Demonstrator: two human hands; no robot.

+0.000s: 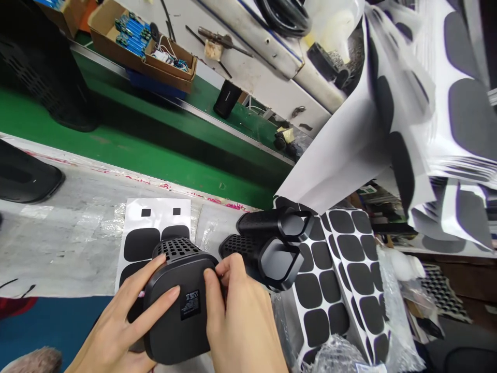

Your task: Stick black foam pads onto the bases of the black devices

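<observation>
A black housing with a grille (180, 248) is tilted so that its flat, rounded-square base (174, 331) faces me. A small printed label (191, 303) sits on the base. My left hand (116, 324) grips the housing from the left, two fingers lying across the base. At the upper right edge of the base, my right hand (243, 311) pinches with thumb and forefinger. Whether a thin pad edge is between those fingertips, I cannot tell. Under the housing lies a white sheet (134, 207) bearing black rounded-square stickers.
Two black housings (277, 259) lie right of my hands, beside sheets of black stickers (334, 269). More sticker sheets (438, 129) hang at upper right. A green conveyor belt (155, 166) crosses behind, with tall black housings (46, 67) at left and a cardboard box (171, 80) of parts beyond.
</observation>
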